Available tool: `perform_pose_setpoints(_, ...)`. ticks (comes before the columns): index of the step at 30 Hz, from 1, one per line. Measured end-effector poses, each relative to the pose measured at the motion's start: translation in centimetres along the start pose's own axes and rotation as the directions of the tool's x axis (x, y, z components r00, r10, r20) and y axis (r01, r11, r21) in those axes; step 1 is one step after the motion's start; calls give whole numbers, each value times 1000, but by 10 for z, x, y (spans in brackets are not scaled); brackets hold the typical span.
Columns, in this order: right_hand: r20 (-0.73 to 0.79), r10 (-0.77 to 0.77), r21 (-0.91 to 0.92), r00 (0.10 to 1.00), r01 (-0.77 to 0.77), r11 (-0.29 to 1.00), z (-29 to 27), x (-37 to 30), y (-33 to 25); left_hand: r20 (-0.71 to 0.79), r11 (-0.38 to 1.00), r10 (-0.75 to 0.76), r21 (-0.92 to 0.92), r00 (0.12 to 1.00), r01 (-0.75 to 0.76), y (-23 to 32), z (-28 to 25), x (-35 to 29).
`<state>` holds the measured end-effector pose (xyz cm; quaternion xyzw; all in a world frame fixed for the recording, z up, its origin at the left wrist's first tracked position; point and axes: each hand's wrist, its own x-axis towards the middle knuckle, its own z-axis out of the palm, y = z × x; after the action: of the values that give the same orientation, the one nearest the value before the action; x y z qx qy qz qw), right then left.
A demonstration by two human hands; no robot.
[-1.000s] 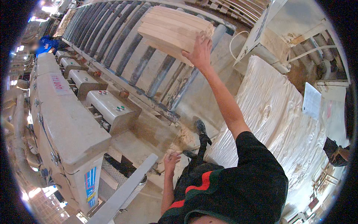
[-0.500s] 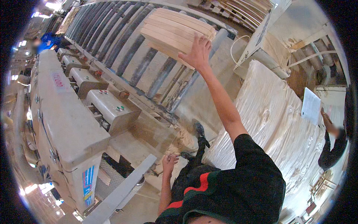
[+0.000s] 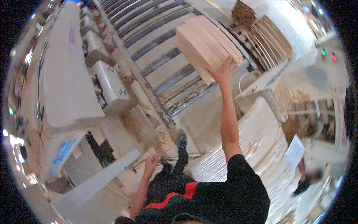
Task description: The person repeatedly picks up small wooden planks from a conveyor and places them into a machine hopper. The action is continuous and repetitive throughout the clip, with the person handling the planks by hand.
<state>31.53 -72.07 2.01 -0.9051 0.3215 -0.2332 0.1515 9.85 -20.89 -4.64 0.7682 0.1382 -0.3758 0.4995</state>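
A stack of pale wooden boards (image 3: 209,43) lies on the roller conveyor (image 3: 160,61) ahead of me. My right hand (image 3: 224,71) reaches out with its fingers spread over the stack's near right end, touching it rather than gripping around it. My left hand (image 3: 152,163) hangs low, away from the boards, beside a flat grey metal bar (image 3: 108,173). Its fingers look loosely bent and apart, slightly blurred, with nothing visible in them.
A long beige machine (image 3: 71,86) with motor housings runs along the left. Plastic-wrapped material (image 3: 238,145) stands close on my right. Beyond it, a person (image 3: 304,183) is near a pale flat panel (image 3: 294,151). Stacked wood (image 3: 274,43) lies behind the conveyor.
The view has turned, so the boards and my right hand appear farther right and lower. My right hand stays on the stack's end. My left hand still hangs low.
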Motion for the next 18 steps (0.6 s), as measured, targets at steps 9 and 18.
perform_pose_setpoints(9, 241, 171, -249, 955, -110, 962, -36, -10, -23, -52, 999, -24, -42, 998, 22, 13, 9, -14)
perform_pose_setpoints(18, 345, 234, -343, 909, -110, 933, -88, -16, -9, -130, 990, -50, -135, 990, 33, 32, 5, -13)
